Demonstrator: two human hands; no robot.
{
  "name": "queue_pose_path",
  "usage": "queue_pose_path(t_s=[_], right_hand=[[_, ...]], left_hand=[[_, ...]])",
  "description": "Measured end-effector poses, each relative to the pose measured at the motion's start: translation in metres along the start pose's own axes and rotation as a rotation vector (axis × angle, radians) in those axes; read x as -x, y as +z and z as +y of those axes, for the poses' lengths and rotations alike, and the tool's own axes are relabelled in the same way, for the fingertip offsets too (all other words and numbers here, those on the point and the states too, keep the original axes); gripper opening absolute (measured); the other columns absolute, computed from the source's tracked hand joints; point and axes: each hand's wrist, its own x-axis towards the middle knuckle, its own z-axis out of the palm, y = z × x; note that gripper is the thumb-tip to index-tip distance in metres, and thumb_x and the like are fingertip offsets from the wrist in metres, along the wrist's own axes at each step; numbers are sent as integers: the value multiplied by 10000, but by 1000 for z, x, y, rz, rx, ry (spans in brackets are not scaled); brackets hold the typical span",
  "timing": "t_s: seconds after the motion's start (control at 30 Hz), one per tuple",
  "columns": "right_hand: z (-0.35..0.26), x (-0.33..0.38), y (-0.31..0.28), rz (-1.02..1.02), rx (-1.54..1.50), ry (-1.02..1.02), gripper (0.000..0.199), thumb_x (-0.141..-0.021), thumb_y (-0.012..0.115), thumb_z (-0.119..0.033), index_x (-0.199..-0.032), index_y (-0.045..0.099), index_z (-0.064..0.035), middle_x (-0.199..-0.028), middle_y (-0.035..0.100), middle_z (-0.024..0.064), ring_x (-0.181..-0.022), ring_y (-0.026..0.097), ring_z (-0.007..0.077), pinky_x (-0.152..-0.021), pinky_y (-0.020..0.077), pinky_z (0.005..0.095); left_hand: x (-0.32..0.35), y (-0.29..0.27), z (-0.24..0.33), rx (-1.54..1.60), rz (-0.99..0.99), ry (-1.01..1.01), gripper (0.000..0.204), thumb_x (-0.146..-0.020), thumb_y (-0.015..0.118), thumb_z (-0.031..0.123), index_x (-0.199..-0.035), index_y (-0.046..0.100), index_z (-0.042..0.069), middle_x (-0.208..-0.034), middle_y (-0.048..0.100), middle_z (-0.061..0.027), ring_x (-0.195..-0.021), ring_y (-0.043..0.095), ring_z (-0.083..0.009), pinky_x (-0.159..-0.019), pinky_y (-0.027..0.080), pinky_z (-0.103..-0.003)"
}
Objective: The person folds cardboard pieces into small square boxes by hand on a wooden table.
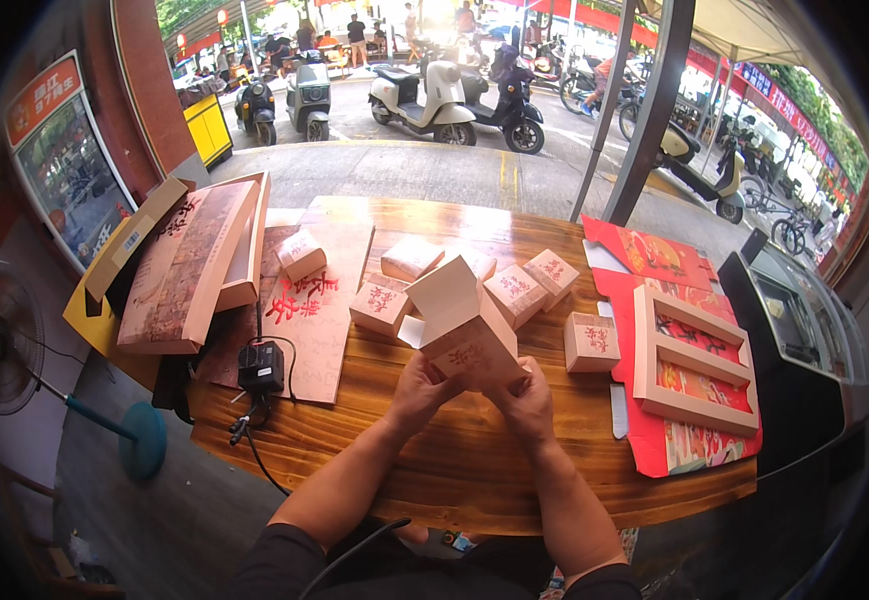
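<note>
Cardboard box | gripped between left hand and right hand | flap raised

Small carton, quantity one: boxy, tan-pink card, printed with red brush-style characters on the near panel, dulled by shade. Partly open; broad lid flap raised at the upper end, plain pale inner face exposed; small whitish side flap projecting at left. Interior hidden from this angle. Held tilted, in both hands by the lower edge, above the middle of a wooden table.
</note>
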Motion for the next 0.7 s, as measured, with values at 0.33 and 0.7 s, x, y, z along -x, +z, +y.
queue_pose_path(t_s=[0.33,0.7], right_hand=[[-8,3,3,-164,86,100,359,-923,738,-183,-1134,518,6,-975,675,85,-857,659,132,-755,547,272],[-9,0,-1,-154,65,55,392,-1018,593,-308,-1242,524,7,-1107,649,89,-960,619,129,-882,477,258]], left_hand=[[0,0,-1,230,182,147,606,-880,755,78,-1392,434,46,-1240,628,-110,-1143,628,-209,-961,539,-360],[-2,-10,-5,134,125,142,664,-875,772,124,-1434,420,65,-1288,610,-101,-1168,613,-198,-971,531,-357]])
